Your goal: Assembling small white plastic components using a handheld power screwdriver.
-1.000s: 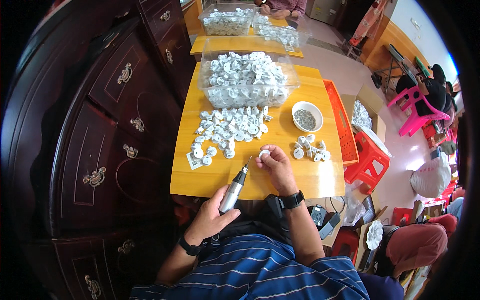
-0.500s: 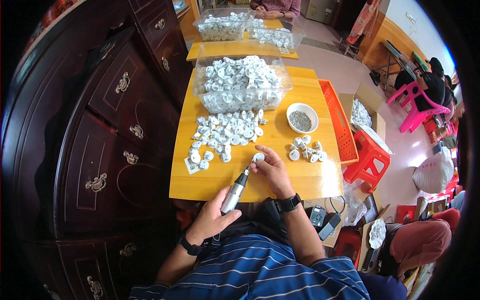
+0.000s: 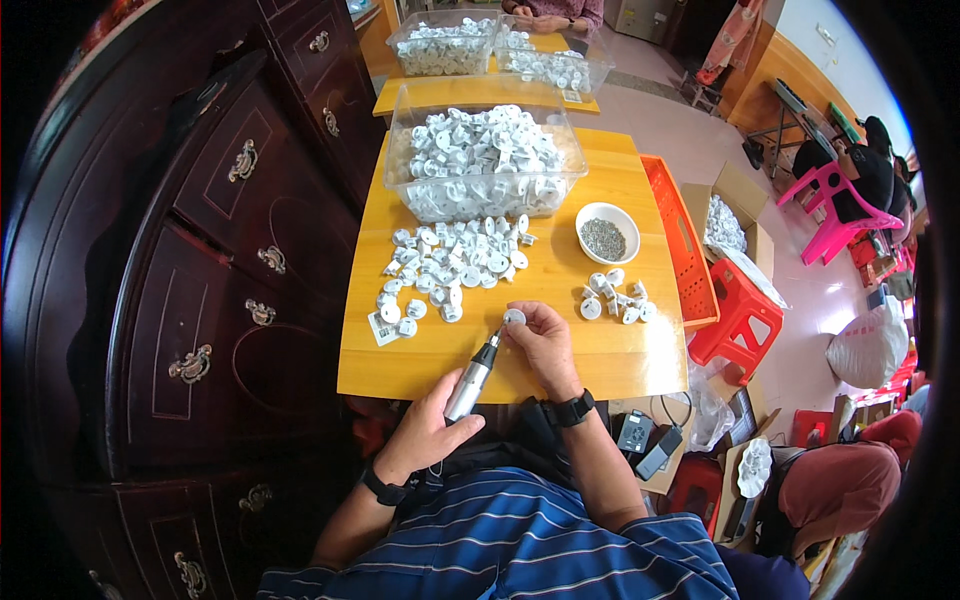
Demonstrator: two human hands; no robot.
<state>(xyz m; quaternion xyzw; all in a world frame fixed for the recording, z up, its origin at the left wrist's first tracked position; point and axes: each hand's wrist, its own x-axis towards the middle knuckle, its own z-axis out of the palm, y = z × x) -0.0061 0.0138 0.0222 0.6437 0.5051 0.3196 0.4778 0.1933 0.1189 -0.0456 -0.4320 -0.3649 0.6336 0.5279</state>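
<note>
Small round white part (image 3: 514, 316) pinched in right hand (image 3: 541, 343); silver pen-shaped driver (image 3: 472, 374) gripped by left hand (image 3: 424, 436), tip at part's 7 o'clock. Part detail too small to read.

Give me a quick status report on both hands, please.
Left hand grips electric screwdriver. Right hand pinches white part at its tip. Loose parts pile apart, not in the way.

This looks like a small workshop in a home. Bins of white parts (image 3: 485, 160) sit on yellow tables (image 3: 610, 350) beside a dark wooden cabinet (image 3: 200, 260).
</note>
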